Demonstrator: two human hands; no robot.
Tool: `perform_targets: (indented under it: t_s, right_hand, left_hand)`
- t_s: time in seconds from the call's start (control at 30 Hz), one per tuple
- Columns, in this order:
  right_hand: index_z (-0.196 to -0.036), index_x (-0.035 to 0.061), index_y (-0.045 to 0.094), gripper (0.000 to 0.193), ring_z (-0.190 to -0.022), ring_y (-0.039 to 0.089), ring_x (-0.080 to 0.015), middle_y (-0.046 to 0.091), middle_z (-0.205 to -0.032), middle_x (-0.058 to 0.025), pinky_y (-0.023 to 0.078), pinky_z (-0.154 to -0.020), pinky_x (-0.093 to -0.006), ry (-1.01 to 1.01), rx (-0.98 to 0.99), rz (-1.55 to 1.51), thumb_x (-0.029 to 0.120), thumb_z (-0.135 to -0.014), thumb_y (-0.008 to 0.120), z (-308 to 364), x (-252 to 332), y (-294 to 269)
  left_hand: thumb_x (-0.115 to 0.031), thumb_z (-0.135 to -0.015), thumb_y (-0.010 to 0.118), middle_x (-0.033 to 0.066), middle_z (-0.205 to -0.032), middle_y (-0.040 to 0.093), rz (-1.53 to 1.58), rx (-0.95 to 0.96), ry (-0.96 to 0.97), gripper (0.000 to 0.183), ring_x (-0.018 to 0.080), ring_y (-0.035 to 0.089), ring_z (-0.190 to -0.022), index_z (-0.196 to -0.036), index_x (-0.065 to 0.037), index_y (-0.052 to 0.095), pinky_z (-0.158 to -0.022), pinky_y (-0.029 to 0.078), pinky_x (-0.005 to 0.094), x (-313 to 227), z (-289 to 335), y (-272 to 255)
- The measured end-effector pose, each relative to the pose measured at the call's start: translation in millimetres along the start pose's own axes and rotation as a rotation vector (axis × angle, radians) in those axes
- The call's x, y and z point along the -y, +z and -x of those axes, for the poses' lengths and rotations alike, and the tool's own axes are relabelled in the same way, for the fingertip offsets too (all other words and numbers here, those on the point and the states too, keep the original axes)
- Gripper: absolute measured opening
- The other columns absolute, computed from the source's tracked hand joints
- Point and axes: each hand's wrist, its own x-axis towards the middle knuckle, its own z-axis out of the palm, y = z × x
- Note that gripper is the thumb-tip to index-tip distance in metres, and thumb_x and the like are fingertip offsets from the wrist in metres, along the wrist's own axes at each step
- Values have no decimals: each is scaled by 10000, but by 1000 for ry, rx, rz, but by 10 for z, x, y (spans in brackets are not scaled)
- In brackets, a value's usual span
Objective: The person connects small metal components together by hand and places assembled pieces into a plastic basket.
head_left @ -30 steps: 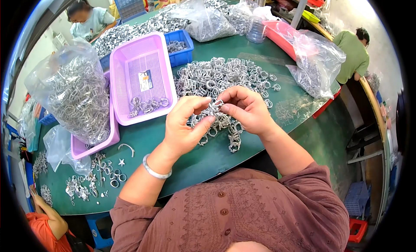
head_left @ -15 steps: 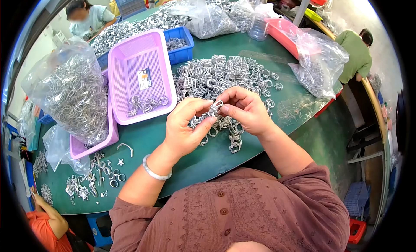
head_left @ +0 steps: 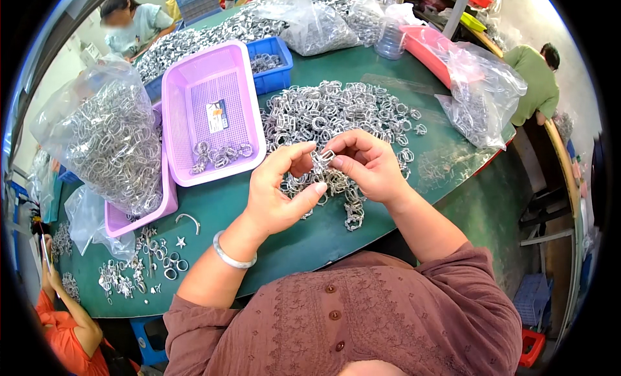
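My right hand (head_left: 370, 169) pinches a small silver metal ring (head_left: 321, 159) between thumb and fingers. Beside it, my left hand (head_left: 279, 185) has thumb and fingers spread apart, close to the ring but apparently not gripping it. Just beyond both hands spreads a heap of similar silver rings (head_left: 343, 107) on the green table (head_left: 259, 282). To the left, a pink-purple plastic basket (head_left: 184, 82) with a perforated bottom holds a few rings (head_left: 223, 156) at its near end and a small printed label.
A bulging clear bag of rings (head_left: 113, 143) rests in another purple basket (head_left: 139, 221). Loose rings and a star piece (head_left: 181, 241) lie near left. Behind stand a blue bin (head_left: 275, 78), a red-pink tray (head_left: 427, 49) and bags of parts. Co-workers sit far left, near left and right.
My left thumb and fingers have parted from the ring, which stays in my right hand. At near left, a person's raised hands now hold a thin, flat object.
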Motion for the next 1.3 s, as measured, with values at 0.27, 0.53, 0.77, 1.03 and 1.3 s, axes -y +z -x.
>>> perform_targets:
  t_s: [0.27, 0.53, 0.77, 1.03, 1.3]
  right_hand:
    - [-883, 14, 587, 170, -839, 606, -191, 608, -939, -102, 489, -707, -276, -460, -8, 451, -78, -744, 619, -58, 13, 17]
    - [-881, 29, 581, 212, -832, 606, -207, 610, -950, -104, 487, -699, -277, -498, 2, 459, -103, -720, 623, -35, 3, -2]
    - [-902, 15, 574, 234, -832, 606, -198, 608, -947, -113, 487, -702, -275, -419, -19, 371, -120, -715, 610, -20, -17, 19]
    - [-909, -1, 571, 234, -793, 599, -193, 604, -939, -120, 488, -679, -274, -487, -1, 497, -118, -711, 615, -36, 10, -3]
    - [-913, -1, 576, 237, -782, 597, -198, 608, -931, -123, 487, -671, -274, -495, -4, 522, -116, -710, 619, -29, 28, 1]
  left_hand:
    - [-32, -760, 701, 28, -828, 590, 215, -10, -244, 447, 79, 541, -718, -1176, -18, 539, -659, 463, 225, 86, 48, 30]
    - [-43, -735, 730, 60, -852, 609, 36, -53, -84, 534, 127, 569, -775, -1222, -23, 511, -730, 482, 269, 137, 67, 46]
    - [-51, -724, 741, 75, -864, 623, 34, -62, -77, 558, 140, 585, -779, -1230, -22, 506, -739, 488, 278, 191, 82, 51]
    - [-31, -735, 721, 74, -871, 628, 62, -58, -97, 542, 135, 590, -783, -1232, -15, 503, -737, 489, 271, 229, 95, 55]
    - [-16, -748, 706, 68, -887, 630, 138, -56, -129, 541, 125, 589, -810, -1244, -8, 491, -755, 488, 271, 268, 105, 66]
